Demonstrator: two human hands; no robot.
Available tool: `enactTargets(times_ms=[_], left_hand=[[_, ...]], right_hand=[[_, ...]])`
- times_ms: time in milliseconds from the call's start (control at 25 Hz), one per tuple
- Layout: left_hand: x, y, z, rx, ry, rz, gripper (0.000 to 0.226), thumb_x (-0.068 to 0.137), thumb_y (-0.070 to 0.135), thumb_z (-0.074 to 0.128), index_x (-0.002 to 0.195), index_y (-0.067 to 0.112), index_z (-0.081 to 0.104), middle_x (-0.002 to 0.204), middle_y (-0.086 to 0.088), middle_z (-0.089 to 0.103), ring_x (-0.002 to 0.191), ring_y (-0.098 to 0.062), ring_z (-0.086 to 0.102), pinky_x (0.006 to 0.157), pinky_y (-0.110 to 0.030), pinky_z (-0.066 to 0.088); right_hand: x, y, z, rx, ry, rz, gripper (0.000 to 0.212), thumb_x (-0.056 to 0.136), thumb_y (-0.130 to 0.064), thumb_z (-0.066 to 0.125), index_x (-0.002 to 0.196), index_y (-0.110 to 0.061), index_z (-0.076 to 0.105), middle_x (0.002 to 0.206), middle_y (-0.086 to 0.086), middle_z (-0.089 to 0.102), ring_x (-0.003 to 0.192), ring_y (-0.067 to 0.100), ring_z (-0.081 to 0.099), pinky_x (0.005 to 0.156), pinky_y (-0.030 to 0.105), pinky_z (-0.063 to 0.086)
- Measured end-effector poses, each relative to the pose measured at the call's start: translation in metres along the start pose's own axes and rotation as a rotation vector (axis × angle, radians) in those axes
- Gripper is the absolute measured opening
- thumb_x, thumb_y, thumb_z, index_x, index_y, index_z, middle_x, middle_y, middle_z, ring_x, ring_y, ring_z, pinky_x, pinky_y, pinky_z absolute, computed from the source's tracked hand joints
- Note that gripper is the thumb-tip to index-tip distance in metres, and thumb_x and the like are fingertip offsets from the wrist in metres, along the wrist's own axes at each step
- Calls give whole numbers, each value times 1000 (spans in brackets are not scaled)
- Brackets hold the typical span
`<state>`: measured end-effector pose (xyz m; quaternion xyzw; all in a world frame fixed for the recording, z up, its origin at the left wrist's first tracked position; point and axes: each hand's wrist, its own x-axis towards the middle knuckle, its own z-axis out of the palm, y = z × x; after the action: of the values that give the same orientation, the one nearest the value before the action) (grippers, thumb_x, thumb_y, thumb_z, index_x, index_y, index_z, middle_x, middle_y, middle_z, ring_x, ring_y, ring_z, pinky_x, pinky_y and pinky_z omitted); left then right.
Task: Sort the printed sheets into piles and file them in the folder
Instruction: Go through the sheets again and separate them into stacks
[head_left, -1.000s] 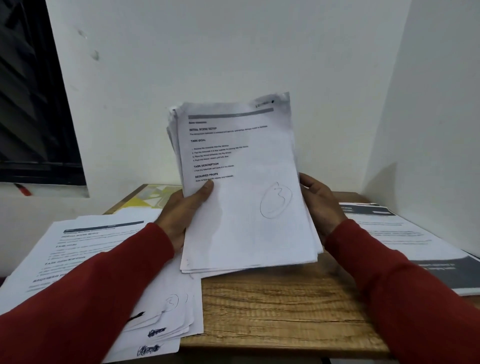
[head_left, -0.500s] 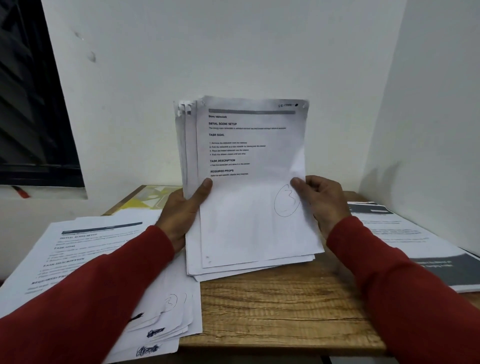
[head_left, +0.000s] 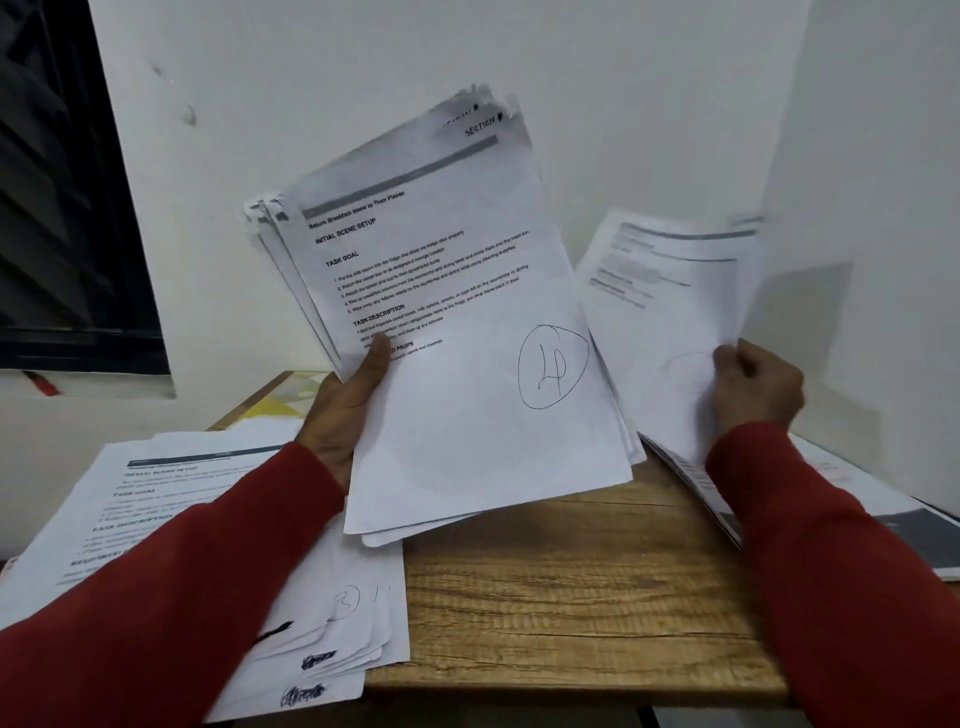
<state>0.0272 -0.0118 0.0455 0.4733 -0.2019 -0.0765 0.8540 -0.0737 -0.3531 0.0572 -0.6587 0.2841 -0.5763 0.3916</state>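
White walls close in behind and to the right of a wooden bench (head_left: 571, 597), with a dark window off to the left.

The left hand (head_left: 348, 400) grips a stack (head_left: 467, 441) of printed sheets at its lower left edge, thumb pressed across the top page, which bears a circled handwritten 4. The stack is tilted, raised clear of the bench, and its upper corners fan apart. The right hand (head_left: 753, 389) pinches a single sheet (head_left: 670, 322) by its lower right part, held up just to the right of the stack; the sheet is blurred, so its print cannot be read.

Paper like this looks light and limp: the stack sags and splays above the left hand's grip, and the single sheet bows. A pinch near an edge, with the thumb on top, is probably enough, though loose pages seem liable to slide off one another if the stack tips further.

Below the left forearm lies a left pile (head_left: 218, 519), overhanging the bench's near edge, with a circled 3 showing on one page. Under the right forearm sits a right pile (head_left: 883, 519), close against the wall. Between the two hands and nearer the person, bare wood shows, the most open room for a further pile. No folder can be clearly made out.
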Motion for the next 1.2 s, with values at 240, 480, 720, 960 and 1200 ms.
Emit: enactTargets(times_ms=[240,480,720,960,1200], left_hand=[[6,-9,-7,110,88,-10,54,80,45,73,122,11,67,116,-8,73,106,-29,70,95,-51,54],[10,-18,-9,116,40,-93,48,83,39,73,123,12,67,118,-9,72,110,-29,69,100,-50,51],[7,-20,-7,175,81,-55,42,84,35,73,117,10,70,113,-10,74,104,-30,71,93,-48,55],[3,-18,0,194,51,40,47,82,42,69,119,13,68,112,-6,75,104,-24,72,90,-41,57],[2,-8,-1,131,102,135,31,91,30,67,116,12,69,104,-1,77,92,-16,74,70,-26,60]], right_hand=[[-56,-36,26,392,-636,93,16,91,-8,67,105,-13,72,74,-13,74,65,-1,67,65,15,54],[-81,-48,25,490,-802,250,22,95,-22,62,110,-9,72,79,-5,76,66,6,69,58,18,55],[-84,-48,29,453,-845,266,66,72,-64,75,106,-9,64,91,9,67,76,25,60,74,40,50],[-66,-34,30,336,-662,156,35,81,-26,78,85,6,66,77,16,67,72,20,59,73,35,49],[-2,-10,7,34,-123,171,35,82,-29,71,110,-8,72,107,10,71,109,30,64,92,26,44]])
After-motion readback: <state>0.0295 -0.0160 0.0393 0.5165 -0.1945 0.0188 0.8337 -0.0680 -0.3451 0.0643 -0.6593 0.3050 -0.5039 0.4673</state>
